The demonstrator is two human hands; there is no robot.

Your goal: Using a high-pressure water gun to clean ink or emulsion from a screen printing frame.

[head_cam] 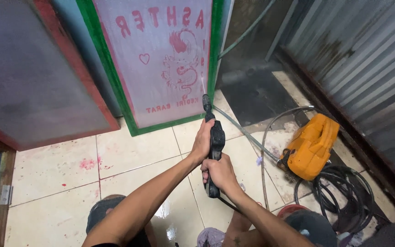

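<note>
On tiled floor point(129, 155) | two hands point(211, 155) | one spray gun point(216, 137) | two screen frames point(161, 64)

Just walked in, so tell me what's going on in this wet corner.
A person is holding a black spray gun in both hands: the left hand around its upper part, the right hand on the lower grip. The nozzle points at a green-framed printing screen with a red design, leaning upright on the tiled floor, and a thin jet shows at the tip. An orange pressure washer sits to the right among coiled black hoses. A red-framed screen leans on the left.
</note>
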